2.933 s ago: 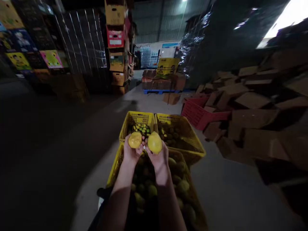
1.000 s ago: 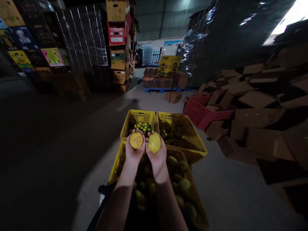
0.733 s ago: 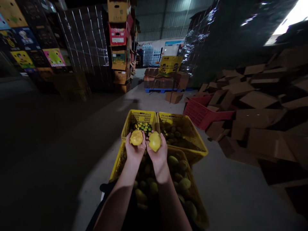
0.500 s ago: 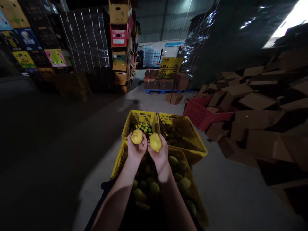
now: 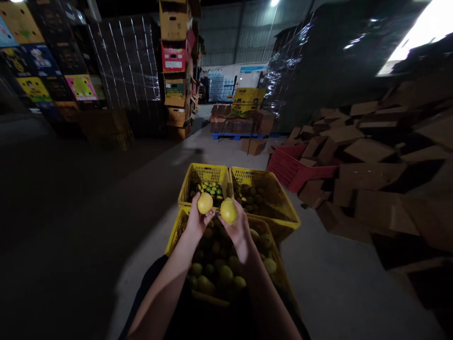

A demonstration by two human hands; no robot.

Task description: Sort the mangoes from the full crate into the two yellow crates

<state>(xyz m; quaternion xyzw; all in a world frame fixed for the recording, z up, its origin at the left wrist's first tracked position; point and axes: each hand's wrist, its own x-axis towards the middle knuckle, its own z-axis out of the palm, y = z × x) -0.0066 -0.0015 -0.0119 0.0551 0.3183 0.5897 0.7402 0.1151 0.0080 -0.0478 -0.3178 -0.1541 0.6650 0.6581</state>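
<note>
My left hand point(image 5: 198, 218) is closed round a round yellow lemon point(image 5: 205, 203). Beside it, my right hand point(image 5: 238, 224) grips a second yellow lemon point(image 5: 228, 211). Both hands are above the far part of a near yellow crate point(image 5: 173, 231) that holds many green and yellowish fruits point(image 5: 225, 274). Behind them stand two more yellow crates. The back left crate point(image 5: 186, 182) contains small green and yellow fruits point(image 5: 213, 189); the back right crate point(image 5: 283, 200) holds darker, shaded fruits point(image 5: 252, 196).
A red crate point(image 5: 288, 170) lies by a heap of cardboard boxes point(image 5: 375, 179) at the right. Farther back are a blue pallet point(image 5: 233, 136) with boxes, a tall stack of boxes point(image 5: 175, 89) and wrapped loads point(image 5: 127, 75).
Both lemons have been turned in my hands. The left one has moved slightly right, and the two hands remain close together. The view has shifted a little.
</note>
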